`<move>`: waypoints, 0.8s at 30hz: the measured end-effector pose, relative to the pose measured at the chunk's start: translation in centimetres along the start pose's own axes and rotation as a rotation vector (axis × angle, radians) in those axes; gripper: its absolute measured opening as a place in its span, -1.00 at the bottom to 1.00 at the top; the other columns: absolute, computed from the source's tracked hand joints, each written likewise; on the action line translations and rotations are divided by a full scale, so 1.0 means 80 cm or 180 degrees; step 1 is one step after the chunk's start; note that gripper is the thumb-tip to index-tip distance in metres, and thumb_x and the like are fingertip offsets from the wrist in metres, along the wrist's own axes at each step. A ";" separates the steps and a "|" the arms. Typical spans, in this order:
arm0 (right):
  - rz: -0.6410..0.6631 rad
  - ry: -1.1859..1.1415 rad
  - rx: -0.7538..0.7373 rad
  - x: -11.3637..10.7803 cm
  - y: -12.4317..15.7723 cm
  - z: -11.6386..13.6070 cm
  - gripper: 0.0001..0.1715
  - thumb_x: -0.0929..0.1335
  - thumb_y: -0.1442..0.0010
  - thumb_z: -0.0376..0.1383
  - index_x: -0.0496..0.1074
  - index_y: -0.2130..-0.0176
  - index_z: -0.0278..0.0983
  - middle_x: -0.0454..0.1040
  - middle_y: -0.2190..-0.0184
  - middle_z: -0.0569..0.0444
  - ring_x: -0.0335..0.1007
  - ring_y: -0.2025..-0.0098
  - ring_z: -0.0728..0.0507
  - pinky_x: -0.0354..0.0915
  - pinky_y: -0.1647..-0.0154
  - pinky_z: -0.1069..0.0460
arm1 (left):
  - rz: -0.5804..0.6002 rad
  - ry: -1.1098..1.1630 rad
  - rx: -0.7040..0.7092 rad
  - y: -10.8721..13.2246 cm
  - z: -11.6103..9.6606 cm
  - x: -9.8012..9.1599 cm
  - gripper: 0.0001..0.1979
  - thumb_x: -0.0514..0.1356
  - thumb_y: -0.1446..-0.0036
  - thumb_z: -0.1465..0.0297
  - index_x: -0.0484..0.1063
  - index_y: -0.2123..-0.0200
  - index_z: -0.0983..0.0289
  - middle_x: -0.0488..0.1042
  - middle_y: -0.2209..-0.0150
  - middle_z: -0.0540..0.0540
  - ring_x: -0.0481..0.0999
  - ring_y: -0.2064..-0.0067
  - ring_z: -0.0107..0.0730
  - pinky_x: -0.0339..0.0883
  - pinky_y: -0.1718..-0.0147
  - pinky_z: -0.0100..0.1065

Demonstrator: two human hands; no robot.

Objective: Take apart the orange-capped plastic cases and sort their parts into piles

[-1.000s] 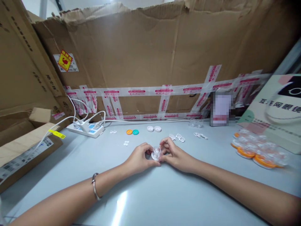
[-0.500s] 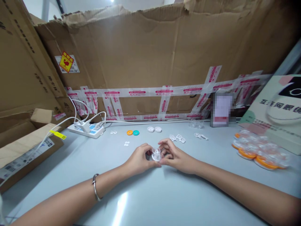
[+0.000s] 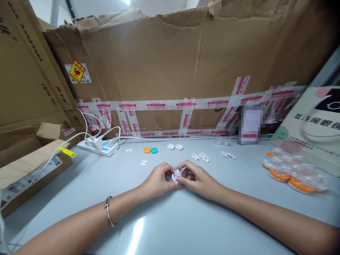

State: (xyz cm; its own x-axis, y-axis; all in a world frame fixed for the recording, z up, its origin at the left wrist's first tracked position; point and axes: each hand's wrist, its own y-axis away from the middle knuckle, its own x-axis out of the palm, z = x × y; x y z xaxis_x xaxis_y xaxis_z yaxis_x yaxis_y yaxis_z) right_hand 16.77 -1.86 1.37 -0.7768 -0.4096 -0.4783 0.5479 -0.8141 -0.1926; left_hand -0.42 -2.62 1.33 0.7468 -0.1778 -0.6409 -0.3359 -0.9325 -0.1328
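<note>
Between my two hands, over the middle of the table, is a small clear plastic dome on a white round base (image 3: 177, 173). My left hand (image 3: 160, 179) grips it from the left, thumb low at the base and fingers curled behind. From the right, my right hand (image 3: 198, 177) closes thumb and fingers on the clear part. Beyond the hands lie white lattice-like plastic pieces (image 3: 204, 157), two white rings (image 3: 174, 146), an orange disc (image 3: 147, 150) and a teal disc (image 3: 154, 150). Several tiny white pieces (image 3: 143, 163) lie to the left.
A white power strip (image 3: 99, 147) with cables stands at the back left, near an open cardboard box (image 3: 32, 170). Several clear domes on orange bases (image 3: 294, 170) are grouped at right, before a printed box (image 3: 310, 124). A large carton (image 3: 159, 63) walls off the back.
My right hand's fingers, raised a little off the dome before, have closed in on its clear part. My left hand keeps its hold. The view has shifted slightly.
</note>
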 end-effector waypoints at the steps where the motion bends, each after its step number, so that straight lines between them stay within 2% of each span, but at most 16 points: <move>1: -0.0156 0.0070 -0.0092 -0.001 0.000 0.002 -0.77 0.32 -0.08 -0.18 0.30 0.25 -0.24 0.33 0.31 0.06 0.29 0.36 -0.04 0.28 0.36 0.04 | -0.0010 -0.0020 -0.0010 0.000 0.000 0.000 -0.70 0.35 0.25 0.31 0.38 0.42 0.31 0.33 0.42 -0.01 0.32 0.36 -0.40 0.17 0.39 -0.44; 5: -0.1186 0.0411 -0.0477 -0.026 -0.009 0.001 -0.74 0.34 -0.05 -0.16 0.35 0.24 -0.21 0.37 0.25 0.02 0.29 0.29 -0.10 0.27 0.23 -0.03 | -0.0009 0.0022 -0.0044 0.001 -0.003 -0.002 -0.68 0.36 0.27 0.30 0.39 0.42 0.31 0.36 0.41 0.01 0.32 0.36 -0.40 0.17 0.38 -0.44; 7: -0.1782 0.0396 -0.0388 -0.054 -0.020 -0.009 -0.69 0.33 -0.05 -0.14 0.36 0.20 -0.22 0.39 0.22 0.01 0.31 0.27 -0.11 0.28 0.21 -0.06 | 0.0011 0.0047 -0.0073 0.001 -0.005 -0.002 -0.68 0.36 0.27 0.30 0.40 0.41 0.30 0.37 0.38 0.02 0.32 0.34 -0.39 0.18 0.36 -0.43; 11: -0.2418 0.0529 0.0032 -0.129 -0.041 -0.048 -0.51 0.35 0.01 -0.10 0.33 0.09 -0.26 0.46 0.28 -0.03 0.38 0.23 -0.18 0.30 0.21 -0.09 | 0.0038 0.0052 -0.0104 0.002 -0.006 -0.004 -0.69 0.37 0.27 0.31 0.40 0.41 0.30 0.37 0.37 0.03 0.32 0.33 -0.38 0.18 0.34 -0.42; 14: -0.2466 0.0815 0.0125 -0.171 -0.047 -0.077 -0.53 0.36 0.04 -0.15 0.36 0.11 -0.27 0.47 0.29 -0.06 0.38 0.19 -0.22 0.26 0.14 -0.13 | 0.0046 0.0058 -0.0082 0.003 -0.006 -0.004 -0.69 0.37 0.27 0.32 0.40 0.41 0.31 0.37 0.38 0.03 0.31 0.33 -0.39 0.17 0.34 -0.42; 16: -0.2311 0.1481 0.0155 -0.183 -0.049 -0.093 -0.59 0.34 0.01 -0.16 0.38 0.14 -0.24 0.47 0.25 -0.06 0.36 0.16 -0.24 0.24 0.12 -0.14 | 0.0056 0.0069 -0.0087 0.003 -0.006 -0.005 -0.69 0.36 0.26 0.32 0.40 0.41 0.31 0.36 0.37 0.02 0.31 0.33 -0.39 0.16 0.34 -0.43; 19: -0.2092 0.2425 0.0217 -0.182 -0.053 -0.115 -0.66 0.34 0.00 -0.14 0.43 0.19 -0.18 0.46 0.16 -0.04 0.28 0.05 -0.30 0.17 0.07 -0.20 | 0.0062 0.0086 -0.0105 0.002 -0.006 -0.005 -0.69 0.36 0.26 0.32 0.40 0.41 0.31 0.36 0.37 0.02 0.31 0.33 -0.39 0.16 0.34 -0.43; 24: -0.2079 0.2774 0.0341 -0.174 -0.058 -0.142 -0.63 0.36 0.04 -0.09 0.48 0.22 -0.17 0.36 0.04 -0.07 0.11 -0.05 -0.37 0.02 -0.01 -0.26 | 0.0058 0.0060 -0.0079 0.001 -0.005 -0.004 -0.69 0.36 0.26 0.32 0.40 0.40 0.31 0.36 0.37 0.02 0.31 0.33 -0.39 0.16 0.34 -0.42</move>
State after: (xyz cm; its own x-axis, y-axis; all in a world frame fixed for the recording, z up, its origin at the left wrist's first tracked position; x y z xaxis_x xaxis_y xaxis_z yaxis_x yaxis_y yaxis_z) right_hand 28.59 12.35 -0.82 -0.3982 0.5117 -0.7613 0.0475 -0.8173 -0.5742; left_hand -0.47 -2.72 1.80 0.7514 -0.2004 -0.6287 -0.3354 -0.9365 -0.1023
